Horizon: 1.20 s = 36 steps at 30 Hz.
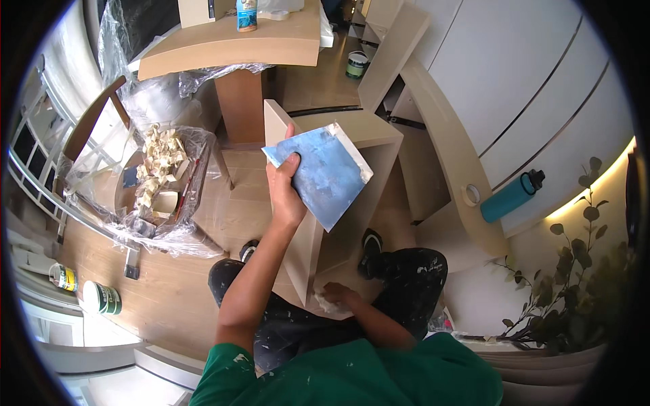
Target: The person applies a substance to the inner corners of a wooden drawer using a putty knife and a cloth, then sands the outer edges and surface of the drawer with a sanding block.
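Note:
My left hand (286, 193) is raised in front of me, closed on a flat, square blue board (328, 176). The thumb lies over its face. Mottled blue-grey patches cover the board, and a ragged cream strip runs along its upper right edge. Lower down, between my knees, my right hand (340, 298) is closed on a crumpled whitish cloth (328, 302), partly hidden by the fingers. The cloth is beside the lower end of a beige open-sided cabinet (298, 237), which stands on the floor before me, behind the blue board.
To the left, a plastic-wrapped chair (203, 183) bears a heap of peeled tape (162, 159). Paint buckets (101, 298) stand on the floor. On the curved ledge (450, 128) at right are a teal bottle (504, 196) and a tape roll (470, 195). A wooden table (271, 51) stands ahead.

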{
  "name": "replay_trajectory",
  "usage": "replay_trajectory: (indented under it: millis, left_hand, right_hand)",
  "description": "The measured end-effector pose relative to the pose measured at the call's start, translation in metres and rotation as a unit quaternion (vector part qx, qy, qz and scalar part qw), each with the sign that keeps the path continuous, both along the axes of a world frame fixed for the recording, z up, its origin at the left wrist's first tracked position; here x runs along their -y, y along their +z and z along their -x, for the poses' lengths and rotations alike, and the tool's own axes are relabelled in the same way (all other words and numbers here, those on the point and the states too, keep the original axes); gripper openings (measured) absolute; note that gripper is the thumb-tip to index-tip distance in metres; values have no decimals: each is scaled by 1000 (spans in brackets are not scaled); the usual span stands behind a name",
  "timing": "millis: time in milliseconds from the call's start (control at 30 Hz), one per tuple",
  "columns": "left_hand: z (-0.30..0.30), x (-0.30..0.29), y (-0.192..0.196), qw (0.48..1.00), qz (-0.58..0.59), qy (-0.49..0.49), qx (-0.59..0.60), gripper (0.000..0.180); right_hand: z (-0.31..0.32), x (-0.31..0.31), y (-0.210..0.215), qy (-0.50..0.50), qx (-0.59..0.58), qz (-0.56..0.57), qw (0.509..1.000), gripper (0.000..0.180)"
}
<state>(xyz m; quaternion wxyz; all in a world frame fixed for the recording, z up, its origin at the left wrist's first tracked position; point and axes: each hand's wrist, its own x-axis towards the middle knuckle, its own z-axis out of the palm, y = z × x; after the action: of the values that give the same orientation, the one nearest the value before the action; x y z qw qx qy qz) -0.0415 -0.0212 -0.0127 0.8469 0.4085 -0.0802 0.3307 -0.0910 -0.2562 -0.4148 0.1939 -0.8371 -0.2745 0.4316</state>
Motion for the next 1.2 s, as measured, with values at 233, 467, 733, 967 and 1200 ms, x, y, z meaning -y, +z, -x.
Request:
replay_trajectory:
  millis: [233, 467, 733, 967, 1200]
  left_hand:
    - [28, 28, -20, 994, -83, 46, 55, 33]
    - [52, 53, -20, 975, -163, 104, 105, 24]
    - [104, 85, -17, 979, -192, 69, 29, 44]
    - [125, 116, -26, 992, -70, 63, -80, 56]
    - [141, 116, -34, 992, 82, -39, -82, 104]
  right_hand:
    - [-56, 43, 287, -440, 24, -495, 749, 31]
    - [-108, 67, 362, -486, 80, -670, 555, 49]
    - [-124, 22, 332, -464, 151, -708, 511, 49]
    - [-102, 40, 329, -426, 143, -724, 524, 47]
    - [-96, 70, 334, -394, 142, -705, 572, 48]
